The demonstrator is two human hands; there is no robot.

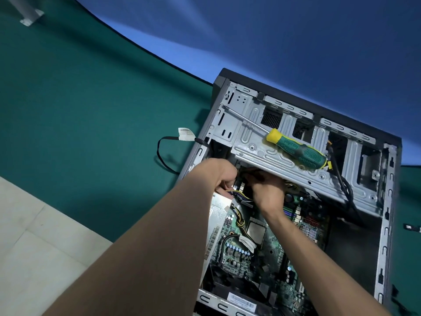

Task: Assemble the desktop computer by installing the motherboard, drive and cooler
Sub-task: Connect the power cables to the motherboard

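Drive cage (284, 153) overhangs motherboard (262, 247) — tight gap beneath, open room nearer.

We see a green tabletop (86, 92) under everything, its far edge meeting a blue backdrop (296, 37). Past its near left edge lies a pale tiled floor (34, 236). At the far left corner stands a grey metal post (28, 12) on a flat foot. A screwdriver (296, 149) with a green and yellow handle lies flat, its shaft pointing toward the far left. By the right edge sits a small dark piece (412, 228); we cannot tell what it is.
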